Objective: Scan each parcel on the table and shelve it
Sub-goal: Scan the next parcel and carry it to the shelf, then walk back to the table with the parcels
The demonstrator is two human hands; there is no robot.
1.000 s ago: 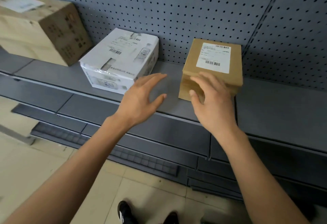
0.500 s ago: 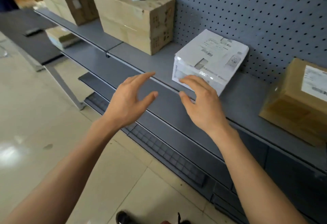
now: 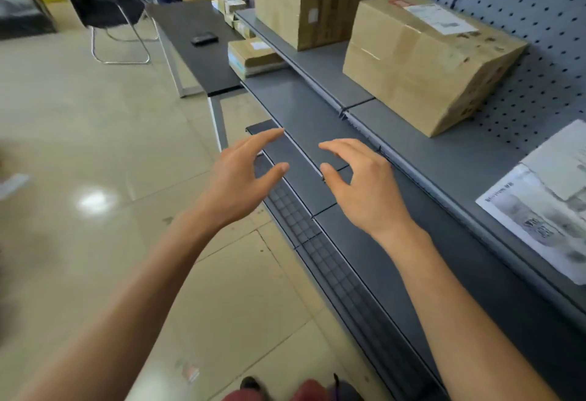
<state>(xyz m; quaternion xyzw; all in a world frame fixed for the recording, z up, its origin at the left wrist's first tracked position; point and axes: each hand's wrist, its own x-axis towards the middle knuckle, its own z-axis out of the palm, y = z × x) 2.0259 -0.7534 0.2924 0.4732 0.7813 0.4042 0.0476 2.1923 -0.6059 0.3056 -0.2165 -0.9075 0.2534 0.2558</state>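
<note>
Here both hands, left (image 3: 236,183) and right (image 3: 364,185), hover empty, fingers loosely spread, near brown taped carton (image 3: 425,61) with white label on grey shelf (image 3: 444,159).

The single head view looked down and forward from close above the hands, along the grey shelf (image 3: 450,159) running right, toward the far black surface (image 3: 193,58).

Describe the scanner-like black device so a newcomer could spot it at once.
Find the dark table at the far end of the grey shelf, beside the black chair. The device lies flat on the tabletop, near its middle. It is small, black and alone on the bare surface, while the parcels crowd the table's shelf-side edge; whether it is a scanner cannot be told.
</note>
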